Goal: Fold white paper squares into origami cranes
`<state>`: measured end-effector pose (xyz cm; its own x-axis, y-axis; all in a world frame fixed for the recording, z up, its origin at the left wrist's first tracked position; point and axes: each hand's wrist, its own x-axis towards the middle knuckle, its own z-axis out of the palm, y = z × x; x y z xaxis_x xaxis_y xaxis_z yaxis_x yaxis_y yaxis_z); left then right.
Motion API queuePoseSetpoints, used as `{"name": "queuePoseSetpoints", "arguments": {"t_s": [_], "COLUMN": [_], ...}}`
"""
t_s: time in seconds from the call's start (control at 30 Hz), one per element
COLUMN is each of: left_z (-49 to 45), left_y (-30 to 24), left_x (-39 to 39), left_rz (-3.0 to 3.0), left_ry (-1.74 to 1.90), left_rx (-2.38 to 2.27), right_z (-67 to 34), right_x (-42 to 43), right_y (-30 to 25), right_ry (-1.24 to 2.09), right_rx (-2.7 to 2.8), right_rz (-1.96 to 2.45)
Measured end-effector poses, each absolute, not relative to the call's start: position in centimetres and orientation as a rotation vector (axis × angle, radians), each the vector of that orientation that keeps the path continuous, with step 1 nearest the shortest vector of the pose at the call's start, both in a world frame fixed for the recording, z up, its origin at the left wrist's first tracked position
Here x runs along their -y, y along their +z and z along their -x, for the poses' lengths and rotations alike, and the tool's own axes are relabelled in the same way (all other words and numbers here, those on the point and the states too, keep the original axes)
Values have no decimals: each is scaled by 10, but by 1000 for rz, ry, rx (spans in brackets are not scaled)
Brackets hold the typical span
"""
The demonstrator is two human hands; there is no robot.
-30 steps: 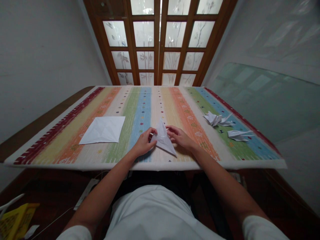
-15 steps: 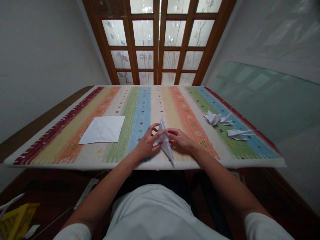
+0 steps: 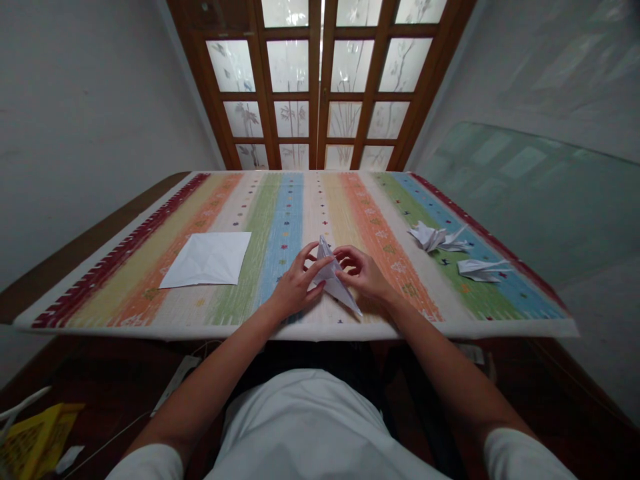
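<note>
A partly folded sheet of white origami paper [image 3: 341, 287] is between my hands near the table's front edge. It is long and pointed, one tip facing away and the other slanting toward me to the right. My left hand [image 3: 299, 281] grips its left side, with the fingers laid across the upper part. On the opposite side, my right hand [image 3: 364, 272] pinches the fold between thumb and curled fingers. Some of the paper's middle is hidden by my fingers.
A flat white paper square [image 3: 207, 259] with creases lies to the left. Folded white paper figures [image 3: 434, 237] sit at the right, with another paper figure [image 3: 481, 269] nearer me. A striped cloth [image 3: 270, 207] covers the table. Below left is a yellow basket [image 3: 37, 437].
The near tip of the folded paper has swung to the right and slightly up. My right hand's fingers have curled and shifted along its side; my left hand stays nearly in place.
</note>
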<state>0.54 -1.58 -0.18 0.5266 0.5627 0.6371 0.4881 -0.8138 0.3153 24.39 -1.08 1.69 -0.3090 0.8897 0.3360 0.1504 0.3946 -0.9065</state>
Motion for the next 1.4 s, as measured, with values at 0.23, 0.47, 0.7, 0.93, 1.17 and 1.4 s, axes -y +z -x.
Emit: {"name": "queuePoseSetpoints", "arguments": {"t_s": [0.23, 0.47, 0.7, 0.93, 1.17, 1.4], "left_z": [-7, -6, -8, -1, 6, 4], "left_y": [-2, -5, 8, 9, 6, -1], "left_x": [19, 19, 28, 25, 16, 7], "left_rz": [-2781, -3015, -3361, -3110, -2616, -2126], "left_ry": [1182, 1226, 829, 881, 1172, 1449], "left_rx": [-934, -970, -865, -949, -1070, -1136], "right_z": [-242, -242, -240, -246, -252, -252], "right_x": [13, 12, 13, 6, -2, -2], "right_y": [17, 16, 17, 16, 13, 14], "right_ry": [863, 687, 609, 789, 1141, 1114], "right_rx": [1804, 1795, 1800, 1696, 1534, 1610], "right_rz": [975, 982, 964, 1062, 1030, 959]}}
